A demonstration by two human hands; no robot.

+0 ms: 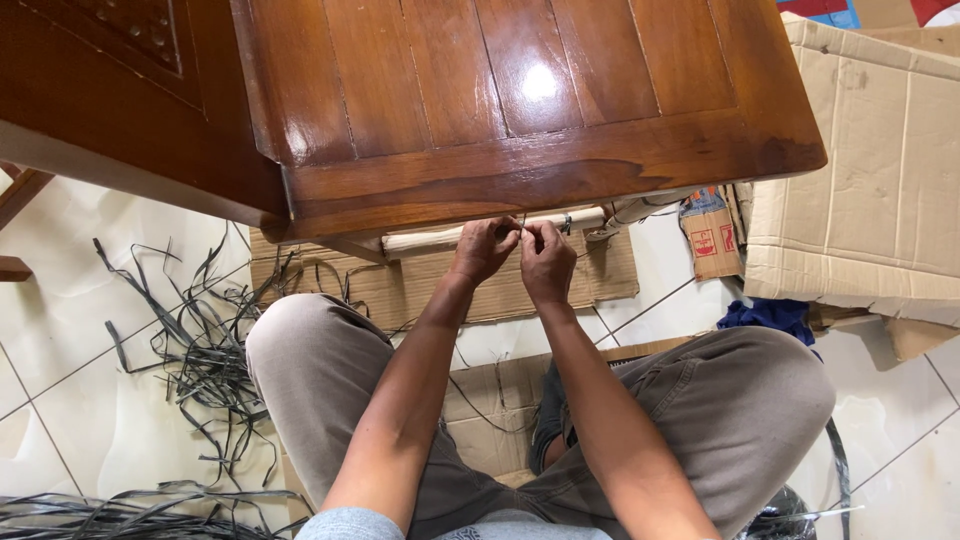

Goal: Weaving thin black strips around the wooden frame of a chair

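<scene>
both hands pinching thin strand, fingertips meeting

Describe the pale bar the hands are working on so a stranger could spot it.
Find the glossy brown wooden furniture filling the top. Just beneath its near edge, the left hand and right hand pinch at a pale horizontal bar, the only light, unvarnished piece there.
</scene>
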